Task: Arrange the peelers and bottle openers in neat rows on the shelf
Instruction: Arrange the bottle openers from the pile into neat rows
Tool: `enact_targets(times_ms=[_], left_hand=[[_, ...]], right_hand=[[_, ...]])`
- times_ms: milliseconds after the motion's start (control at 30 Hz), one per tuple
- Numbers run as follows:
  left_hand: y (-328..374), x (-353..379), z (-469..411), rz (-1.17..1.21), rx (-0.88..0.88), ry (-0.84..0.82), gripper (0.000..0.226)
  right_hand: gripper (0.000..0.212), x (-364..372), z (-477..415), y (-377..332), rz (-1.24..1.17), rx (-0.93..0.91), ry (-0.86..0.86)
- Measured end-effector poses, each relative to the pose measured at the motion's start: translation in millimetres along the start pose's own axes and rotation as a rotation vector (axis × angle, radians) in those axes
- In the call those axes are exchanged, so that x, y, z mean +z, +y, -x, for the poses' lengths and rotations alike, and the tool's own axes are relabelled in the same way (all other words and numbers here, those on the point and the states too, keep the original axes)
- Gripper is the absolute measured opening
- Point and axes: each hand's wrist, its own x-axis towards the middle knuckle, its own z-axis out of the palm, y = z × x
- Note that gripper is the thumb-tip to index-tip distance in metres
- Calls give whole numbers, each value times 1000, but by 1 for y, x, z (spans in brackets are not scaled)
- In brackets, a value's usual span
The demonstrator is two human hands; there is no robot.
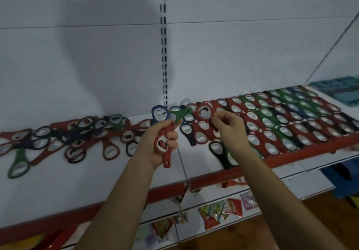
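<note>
The left hand (pixel 163 143) is curled round a small bundle of bottle openers (pixel 166 159), with a blue opener (pixel 160 113) and a green opener (pixel 181 113) fanning out above the knuckles. The right hand (pixel 227 127) pinches a single red opener (pixel 204 112) by its handle, held just over the left end of the neat rows (pixel 281 117) on the shelf (pixel 101 181). I'd say it wants laying flush beside the last red piece, ring end facing the same way as its neighbours, without overlapping them. The loose pile (pixel 68 137) lies unsorted to the left, and a teal basket (pixel 342 94) sits at the far right
</note>
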Motion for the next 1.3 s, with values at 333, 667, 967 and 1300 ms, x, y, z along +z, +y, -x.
enact_targets(times_ms=[333,667,967,1300], left_hand=[[-39,13,-7,55,165,86,23],[-43,27,-4,85,241,13,30],[-48,33,-7,56,270,30,31],[-53,33,-12,74,257,39,28]], right_hand=[[40,-52,-15,27,59,-100,-282],[25,-54,-11,57,606,-902,-571],[27,-59,-8,61,673,-884,-730],[41,-51,-17,57,756,-793,-869]])
